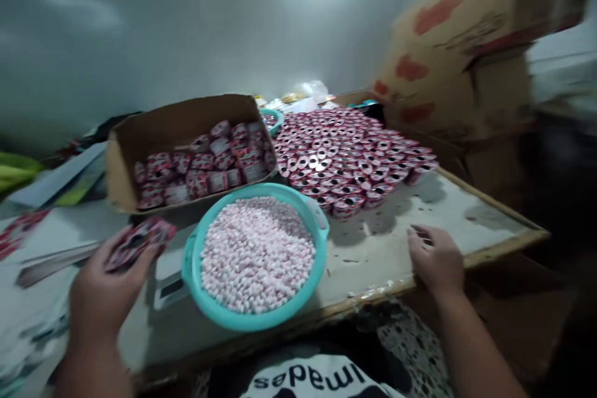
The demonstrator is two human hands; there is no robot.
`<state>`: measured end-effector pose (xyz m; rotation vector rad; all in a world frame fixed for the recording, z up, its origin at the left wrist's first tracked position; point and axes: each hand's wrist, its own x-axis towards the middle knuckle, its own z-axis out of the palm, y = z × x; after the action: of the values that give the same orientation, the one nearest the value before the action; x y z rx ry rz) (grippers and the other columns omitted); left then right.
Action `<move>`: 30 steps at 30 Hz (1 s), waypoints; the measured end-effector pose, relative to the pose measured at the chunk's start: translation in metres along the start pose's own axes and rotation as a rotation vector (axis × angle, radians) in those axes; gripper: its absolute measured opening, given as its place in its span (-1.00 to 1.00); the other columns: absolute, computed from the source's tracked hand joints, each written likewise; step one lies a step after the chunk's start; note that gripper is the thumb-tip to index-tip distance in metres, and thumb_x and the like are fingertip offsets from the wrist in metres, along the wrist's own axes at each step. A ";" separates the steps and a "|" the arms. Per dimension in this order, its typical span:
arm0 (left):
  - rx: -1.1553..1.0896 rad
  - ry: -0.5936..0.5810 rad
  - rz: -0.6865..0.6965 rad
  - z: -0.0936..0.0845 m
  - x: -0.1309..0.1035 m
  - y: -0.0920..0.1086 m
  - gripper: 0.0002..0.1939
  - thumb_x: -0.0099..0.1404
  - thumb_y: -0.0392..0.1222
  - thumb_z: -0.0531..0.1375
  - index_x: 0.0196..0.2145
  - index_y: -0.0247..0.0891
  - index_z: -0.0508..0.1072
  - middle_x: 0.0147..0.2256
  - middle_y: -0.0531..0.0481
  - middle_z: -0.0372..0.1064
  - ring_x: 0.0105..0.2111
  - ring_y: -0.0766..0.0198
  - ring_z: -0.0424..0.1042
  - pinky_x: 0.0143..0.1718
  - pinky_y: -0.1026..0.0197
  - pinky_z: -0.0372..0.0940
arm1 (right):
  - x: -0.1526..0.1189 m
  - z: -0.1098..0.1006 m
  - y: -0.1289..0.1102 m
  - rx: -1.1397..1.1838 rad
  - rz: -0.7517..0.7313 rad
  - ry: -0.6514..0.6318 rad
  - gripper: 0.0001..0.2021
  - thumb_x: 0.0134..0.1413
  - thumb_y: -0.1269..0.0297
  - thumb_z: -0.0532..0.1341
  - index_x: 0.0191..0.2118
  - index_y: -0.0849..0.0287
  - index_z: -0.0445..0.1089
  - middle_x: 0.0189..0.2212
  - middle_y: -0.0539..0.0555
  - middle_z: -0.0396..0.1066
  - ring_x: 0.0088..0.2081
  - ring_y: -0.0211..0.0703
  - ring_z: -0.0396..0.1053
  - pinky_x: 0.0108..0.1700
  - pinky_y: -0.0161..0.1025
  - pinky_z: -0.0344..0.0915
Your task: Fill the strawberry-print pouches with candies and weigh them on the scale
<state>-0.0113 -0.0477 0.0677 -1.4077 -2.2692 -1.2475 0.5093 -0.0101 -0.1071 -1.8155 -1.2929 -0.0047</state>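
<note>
My left hand [105, 277] holds a small pink-and-red printed carton [140, 242] with a dark opening, gripped between thumb and fingers at the left. To its right is a turquoise basin [189, 255] filled with small white and pale pink pellets [256, 255]. Over the right part of the table, my right hand [436, 258] is loosely curled, fingers a little apart, and no object shows in it. Many similar printed cartons [345, 155] stand close together beyond it, with dark openings on top.
Behind the basin, an open cardboard box [186, 115] holds more printed cartons. A flat scale-like device with a dark display [171, 288] lies partly under the basin. Large cardboard boxes [443, 56] are stacked at the right. The table's wooden edge [494, 249] runs along the right and front.
</note>
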 end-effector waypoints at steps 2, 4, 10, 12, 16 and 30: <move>-0.047 -0.121 -0.019 0.006 0.000 0.000 -0.40 0.01 0.04 0.42 0.04 -0.01 0.50 -0.12 0.04 0.55 -0.14 0.00 0.54 -0.01 -0.10 0.44 | 0.004 0.001 -0.003 -0.074 0.021 -0.074 -0.65 0.07 0.07 0.09 -0.21 0.23 0.46 -0.23 0.27 0.46 -0.28 0.01 0.40 -0.10 -0.02 0.35; -0.135 -0.191 0.049 0.015 0.002 0.008 -0.36 0.07 0.04 0.38 0.12 -0.05 0.45 -0.02 0.00 0.52 -0.08 0.05 0.53 0.05 0.02 0.42 | 0.008 0.000 -0.010 -0.143 0.055 -0.163 -0.62 0.05 0.06 0.07 -0.21 0.24 0.47 -0.21 0.30 0.48 -0.27 0.03 0.40 -0.10 -0.04 0.32; -0.145 -0.111 -0.043 0.027 0.016 -0.019 -0.34 0.11 -0.02 0.36 0.15 -0.21 0.41 -0.02 -0.16 0.52 -0.05 0.06 0.53 0.06 0.05 0.41 | 0.009 -0.006 -0.023 -0.300 0.200 -0.270 -0.53 0.07 0.02 0.02 -0.16 0.25 0.50 -0.10 0.36 0.48 -0.10 0.16 0.40 -0.11 -0.05 0.27; -0.117 -0.103 -0.115 0.032 0.019 -0.045 -0.35 0.10 -0.06 0.36 0.14 -0.25 0.40 -0.01 -0.20 0.51 -0.03 0.03 0.52 0.08 0.03 0.39 | 0.009 -0.005 -0.023 -0.332 0.207 -0.298 -0.51 0.09 0.01 0.01 -0.14 0.26 0.51 -0.10 0.37 0.48 -0.10 0.18 0.39 -0.16 -0.04 0.26; -0.090 -0.249 -0.216 0.050 0.015 -0.089 -0.31 0.07 -0.11 0.37 0.16 -0.31 0.38 0.02 -0.29 0.47 0.00 -0.04 0.49 0.11 -0.06 0.34 | 0.013 -0.002 -0.020 -0.394 0.208 -0.354 -0.49 0.12 0.00 0.01 -0.10 0.27 0.52 -0.16 0.38 0.49 -0.17 0.20 0.39 -0.28 -0.05 0.24; 0.004 -0.548 0.131 0.143 0.152 -0.028 -0.54 0.14 -0.18 0.24 0.03 -0.21 0.49 0.01 -0.12 0.48 -0.01 0.09 0.46 0.09 0.15 0.30 | 0.016 -0.005 -0.028 -0.372 0.253 -0.386 -0.47 0.06 -0.08 -0.06 -0.20 0.22 0.48 -0.08 0.37 0.48 -0.10 0.25 0.43 -0.21 -0.03 0.31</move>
<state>-0.0784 0.1513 0.0462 -2.0611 -2.4362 -0.8919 0.4975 0.0013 -0.0787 -2.3780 -1.3784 0.2721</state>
